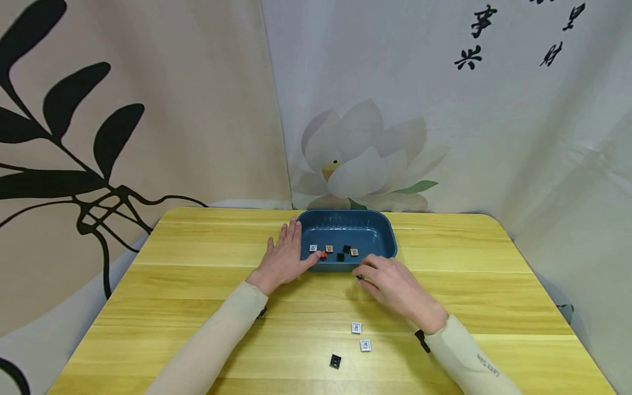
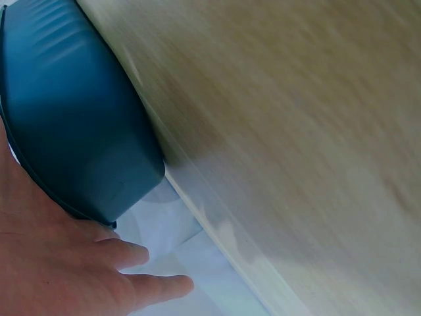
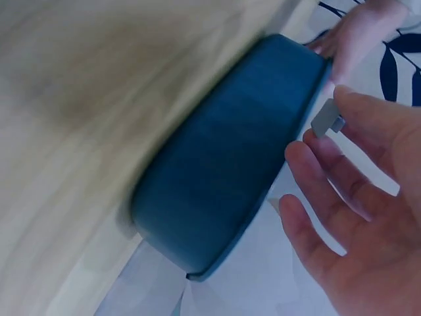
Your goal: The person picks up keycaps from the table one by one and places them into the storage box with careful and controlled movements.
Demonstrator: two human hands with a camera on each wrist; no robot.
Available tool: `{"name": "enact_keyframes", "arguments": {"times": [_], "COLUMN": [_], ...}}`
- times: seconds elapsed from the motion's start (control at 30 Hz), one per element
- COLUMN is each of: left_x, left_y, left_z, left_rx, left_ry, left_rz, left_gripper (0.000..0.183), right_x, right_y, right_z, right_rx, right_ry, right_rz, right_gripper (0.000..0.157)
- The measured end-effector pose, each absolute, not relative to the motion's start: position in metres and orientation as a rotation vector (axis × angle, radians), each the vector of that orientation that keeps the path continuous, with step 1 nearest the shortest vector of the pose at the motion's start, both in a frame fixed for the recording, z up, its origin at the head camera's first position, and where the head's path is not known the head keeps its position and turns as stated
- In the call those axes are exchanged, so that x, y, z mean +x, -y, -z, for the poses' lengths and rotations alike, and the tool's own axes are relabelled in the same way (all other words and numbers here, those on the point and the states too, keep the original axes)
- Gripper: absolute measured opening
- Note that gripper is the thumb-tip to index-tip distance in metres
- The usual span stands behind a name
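now my right hand (image 1: 395,282) is pinching one probably light, stiff tile (image 3: 324,118) by edges; my straight-fingered left hand (image 1: 283,259) is touching the tray (image 1: 350,221).

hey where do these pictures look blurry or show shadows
Head view: mostly crisp, with soft shadows on the table beside the right hand; left wrist view: table grain smeared; right wrist view: table blurred, fingers and small gray piece clearer.
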State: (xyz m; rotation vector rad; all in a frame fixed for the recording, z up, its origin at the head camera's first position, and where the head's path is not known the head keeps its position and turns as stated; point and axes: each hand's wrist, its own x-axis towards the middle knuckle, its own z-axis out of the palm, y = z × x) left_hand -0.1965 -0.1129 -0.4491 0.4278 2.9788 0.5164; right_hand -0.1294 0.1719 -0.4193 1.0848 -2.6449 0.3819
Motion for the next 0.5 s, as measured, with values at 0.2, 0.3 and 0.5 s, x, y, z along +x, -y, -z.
{"name": "enact_keyframes", "arguments": {"times": [0.2,0.3,0.5], "left_x": [-0.196,-0.196,-0.195], "left_y": [0.114,0.114,0.113], "left_z": [0.449,0.449,0.448], "left_rx": [0.427,0.430,0.435], "left_ry": [-2.977,-2.976,-2.988], "left_rz": [-0.511,-0.519,-0.536], "left_gripper": [0.107,0.107,0.107], "right_x": [-0.134,-0.137,-0.148], "right_y": [-0.173,-0.175,-0.178], "right_z": [0.412,0.410,0.408], "right_rx": [1.014,0.974,0.937], "right_ry": [2.606,2.615,2.583], "right_rz": [-0.391,-0.396,-0.405], "right_gripper": [0.018,0.019,0.020]}}
